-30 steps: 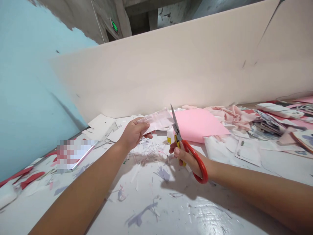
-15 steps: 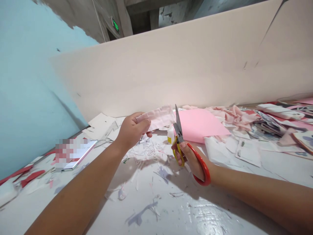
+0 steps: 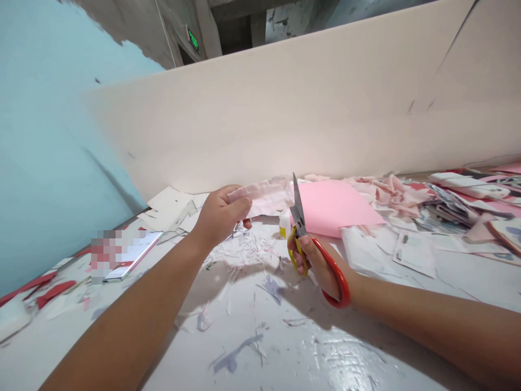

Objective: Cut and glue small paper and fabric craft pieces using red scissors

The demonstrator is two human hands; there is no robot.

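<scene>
My left hand [image 3: 223, 216] pinches the left end of a pale pink strip [image 3: 268, 196], thin and slightly creased like cloth or paper, held above the table. My right hand [image 3: 319, 266] grips scissors [image 3: 298, 209] with one red and one yellow handle, fingers through the loops. The blades point upward at the strip's right end; whether they touch it I cannot tell. Just below the strip stands a small white bottle with a yellow label [image 3: 283, 231], partly hidden. Behind the scissors lies a sheet of pink paper [image 3: 334, 209].
Paper shreds [image 3: 252, 247] litter the white table [image 3: 293, 358]. A phone [image 3: 136, 255] lies at left near red scraps [image 3: 55, 293]. At right are crumpled pink fabric [image 3: 394, 195], white paper pieces [image 3: 415, 252] and a pile of scraps. A pale partition [image 3: 305, 114] rises behind.
Almost nothing differs. The strip's right end and the scissors have shifted very slightly; both hands keep their hold.
</scene>
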